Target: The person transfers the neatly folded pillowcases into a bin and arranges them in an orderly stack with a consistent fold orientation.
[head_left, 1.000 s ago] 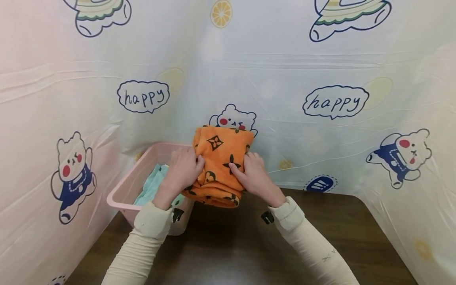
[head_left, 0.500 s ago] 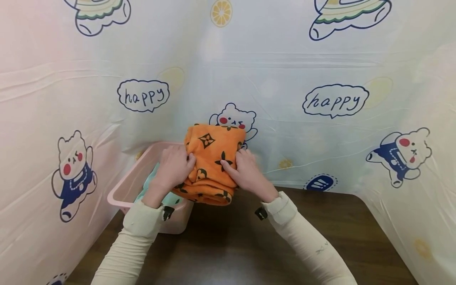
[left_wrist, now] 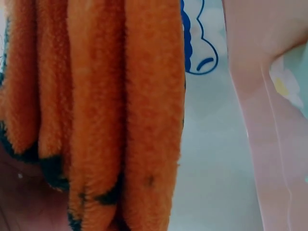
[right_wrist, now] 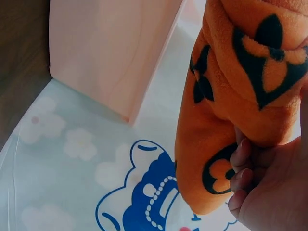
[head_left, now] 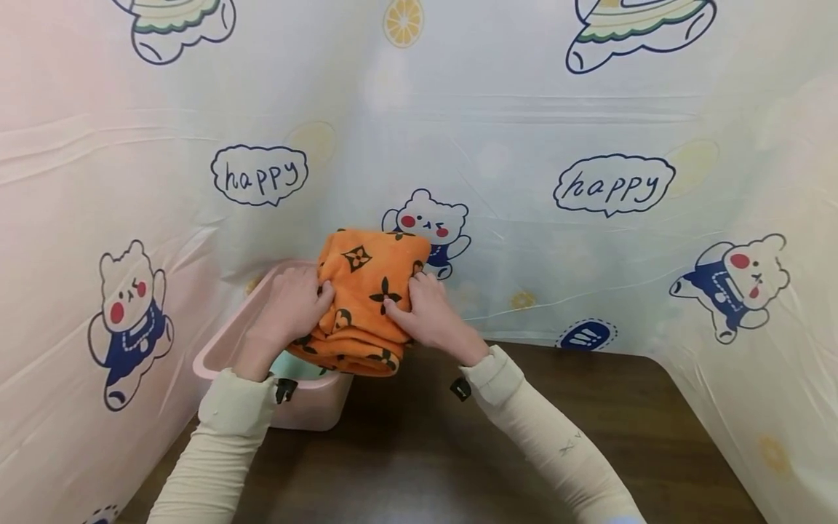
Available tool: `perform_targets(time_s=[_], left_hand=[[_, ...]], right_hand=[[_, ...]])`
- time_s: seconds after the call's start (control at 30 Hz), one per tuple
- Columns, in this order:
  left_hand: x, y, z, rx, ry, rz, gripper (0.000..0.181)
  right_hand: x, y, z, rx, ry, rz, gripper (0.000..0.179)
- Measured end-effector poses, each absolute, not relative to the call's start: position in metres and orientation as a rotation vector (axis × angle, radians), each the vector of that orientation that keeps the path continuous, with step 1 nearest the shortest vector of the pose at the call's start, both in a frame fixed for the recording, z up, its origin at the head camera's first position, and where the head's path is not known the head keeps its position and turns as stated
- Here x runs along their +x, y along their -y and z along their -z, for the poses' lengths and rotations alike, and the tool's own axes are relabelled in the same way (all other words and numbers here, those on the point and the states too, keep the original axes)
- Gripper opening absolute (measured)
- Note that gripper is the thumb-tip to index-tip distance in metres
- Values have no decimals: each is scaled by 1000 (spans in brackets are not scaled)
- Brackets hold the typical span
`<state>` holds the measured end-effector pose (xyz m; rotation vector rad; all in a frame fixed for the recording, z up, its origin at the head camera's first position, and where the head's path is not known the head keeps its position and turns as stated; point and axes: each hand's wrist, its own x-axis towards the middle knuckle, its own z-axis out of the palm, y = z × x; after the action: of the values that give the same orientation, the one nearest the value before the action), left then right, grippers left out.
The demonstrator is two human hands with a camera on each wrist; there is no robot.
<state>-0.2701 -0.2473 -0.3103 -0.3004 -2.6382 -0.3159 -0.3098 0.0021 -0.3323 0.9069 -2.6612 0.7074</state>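
Note:
A folded orange plush cloth (head_left: 363, 291) with a dark flower print is held up between my two hands. My left hand (head_left: 291, 302) grips its left edge, thumb on the front face. At the opposite edge my right hand (head_left: 433, 314) pinches it, thumb also in front. Thick stacked layers of the orange cloth (left_wrist: 149, 96) fill much of the left wrist view. In the right wrist view, curled fingertips of my right hand (right_wrist: 269, 187) press into the fabric. The bundle overlaps the right part of a pink plastic bin (head_left: 310, 407) in the head view.
Inside the bin lies a pale teal cloth (head_left: 297, 366), mostly hidden by my left arm and the orange bundle. The bin stands at the left on a dark wooden table (head_left: 419, 451). Printed curtain fabric (head_left: 497, 131) surrounds the table at the back and sides.
Both hands have carried the orange cloth leftward, so it now covers more of the bin. Their hold on it looks the same; the bin has stayed put.

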Motion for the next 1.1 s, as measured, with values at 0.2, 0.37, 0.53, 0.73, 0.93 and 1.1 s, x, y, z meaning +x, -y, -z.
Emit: perform_targets(time_s=[0.2,0.37,0.53,0.73,0.93,1.1], left_hand=[[-273,261,312,-333,2639,260,33],[-272,269,310,-329,2667,319,30],[-272,276,311,-302,2685,341,27],[-272,283,312,-293,2666,299,26],[-273,289,310,-264,2680,268,31],[-273,293,309,-245,2689,248,33]], right_hand=[[-312,7,335,971,2662,-700,45],[-315,13,337,1010,2657,-696,47],[-317,19,340,1045,2653,-714,47],[-320,26,342,1072,2649,-739,47],[-320,34,342,1053,2646,-710,47],[-319,41,343,1016,2640,-670,49]])
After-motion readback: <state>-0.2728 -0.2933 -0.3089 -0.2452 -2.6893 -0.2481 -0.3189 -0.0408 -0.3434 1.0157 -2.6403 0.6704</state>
